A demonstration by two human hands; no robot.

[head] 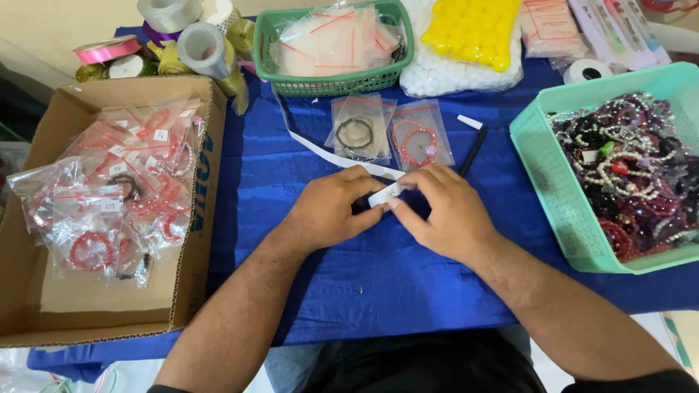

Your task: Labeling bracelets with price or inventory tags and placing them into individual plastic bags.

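- A small white paper label (385, 194) is pinched between the fingers of the left hand (331, 211) and the right hand (444, 215), over the middle of the blue cloth surface (378, 284).
- A long white backing strip (313, 145) runs from it toward the far edge.
- Two clear plastic bags with bracelets (389, 132) lie just behind.
- The label could fold or stick to a fingertip, I think, because it is thin and the grip covers it.

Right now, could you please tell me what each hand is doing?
Left hand: closed, pinching the small white label.
Right hand: closed, pinching the same label.
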